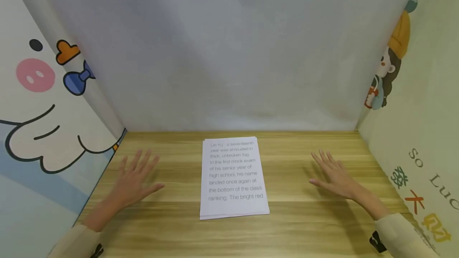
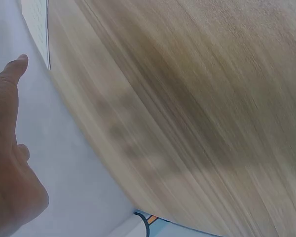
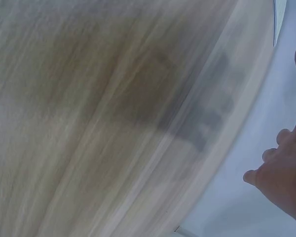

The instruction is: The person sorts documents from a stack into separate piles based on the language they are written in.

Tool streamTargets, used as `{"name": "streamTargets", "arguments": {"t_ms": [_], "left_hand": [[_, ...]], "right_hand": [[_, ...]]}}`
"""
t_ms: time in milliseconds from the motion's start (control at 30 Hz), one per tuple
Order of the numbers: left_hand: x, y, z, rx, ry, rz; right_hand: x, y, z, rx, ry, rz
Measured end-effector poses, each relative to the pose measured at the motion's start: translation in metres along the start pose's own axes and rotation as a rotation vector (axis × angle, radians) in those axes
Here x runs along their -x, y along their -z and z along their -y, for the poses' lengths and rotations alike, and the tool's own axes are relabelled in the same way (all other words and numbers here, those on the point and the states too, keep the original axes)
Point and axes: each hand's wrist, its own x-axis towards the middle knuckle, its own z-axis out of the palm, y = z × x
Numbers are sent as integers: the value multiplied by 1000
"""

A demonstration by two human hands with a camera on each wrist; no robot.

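A stack of white paper sheets [image 1: 234,206] with large printed English text lies on the wooden tabletop [image 1: 172,226], its edges slightly uneven. To the left of the stack my left hand [image 1: 132,182] is held over the table, fingers spread and straight, palm down. On the other side, my right hand [image 1: 333,178] hovers with its fingers extended and casts a shadow on the wood. Neither hand holds anything. In the left wrist view a corner of the paper [image 2: 37,24] shows beyond the thumb; the right wrist view has just a sliver of it at the top.
A pale back wall [image 1: 229,59] rises behind the table. The left side panel [image 1: 21,106] carries a cartoon with a pink snout; the right panel [image 1: 423,122] has a cartoon girl and lettering. Dark wrist devices [image 1: 377,242] sit under the light sleeves.
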Motion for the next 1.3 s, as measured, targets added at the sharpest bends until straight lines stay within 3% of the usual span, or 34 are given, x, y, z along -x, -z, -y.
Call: {"name": "streamTargets", "arguments": {"t_ms": [333,500,833,1033,1200,1300], "left_hand": [[-6,-3,-10,55,28,43],[-7,-1,-13,66,53,75],[-14,-5,-16,78,75,95],[-27,-12,-28,139,65,145],[-31,-20,-35,156,60,130],[-30,-26,-38,169,39,113]], "right_hand": [[-3,-8,2,11,32,-61],[-10,-15,8,-29,-13,-52],[-15,-19,8,104,-38,-107],[-12,-19,6,-48,-46,-100],[-17,-29,8,-186,18,-74],[-21,-35,12,-257,16,-50]]}}
